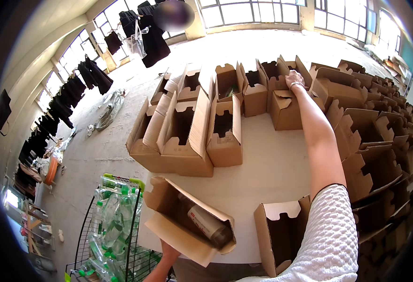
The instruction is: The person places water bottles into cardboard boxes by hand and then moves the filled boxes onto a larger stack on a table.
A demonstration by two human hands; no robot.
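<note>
Tilted at the near edge of the table, an open cardboard box [183, 240] has a bottle with a pale label [206, 223] lying inside it. My left hand [170, 251] holds this box from below at its near side, its fingers partly hidden under the cardboard. My right arm stretches far across the table. There my right hand [295, 79] is closed at the top edge of a cardboard box [287, 115] in the back row; which flap the fingers grip is hard to make out.
Open cardboard boxes [183, 157] stand in rows at the table's far left. Another open box [272, 244] is by my right elbow, and many stacked boxes [366, 127] fill the right side. A wire cart of green-capped clear bottles [115, 216] stands left of the white table [272, 164].
</note>
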